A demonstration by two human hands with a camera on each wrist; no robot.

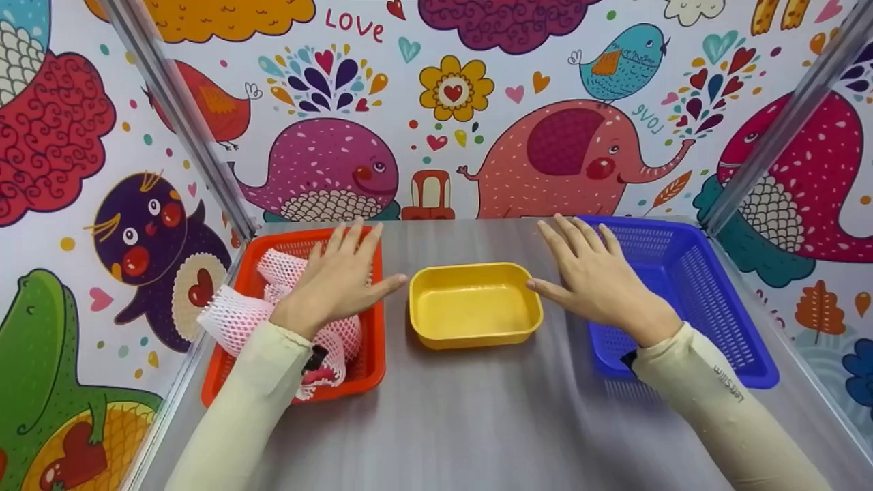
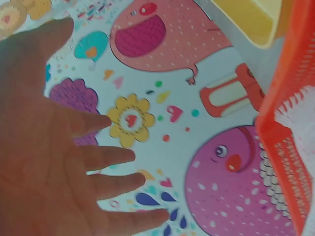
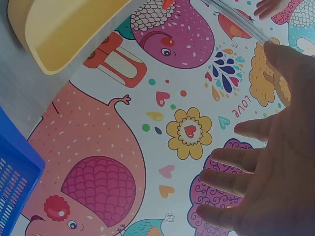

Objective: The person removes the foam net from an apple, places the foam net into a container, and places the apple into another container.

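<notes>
My left hand (image 1: 341,276) is spread with straight fingers above the red basket (image 1: 377,341), holding nothing. Inside that basket lie white-and-pink foam mesh sleeves (image 1: 235,320), partly hidden by my left hand and forearm. My right hand (image 1: 593,279), also spread and holding nothing, is over the left side of the blue basket (image 1: 689,273). Between the two hands a yellow bowl (image 1: 477,303) sits on the table; my right thumb overlaps its right rim in the head view. Both wrist views show the left palm (image 2: 54,152) and right palm (image 3: 275,167) with fingers apart.
The grey table (image 1: 470,423) carries the three containers in a row. Patterned panels with cartoon animals (image 1: 552,164) rise at the back and both sides, with metal posts (image 1: 184,123) at the corners.
</notes>
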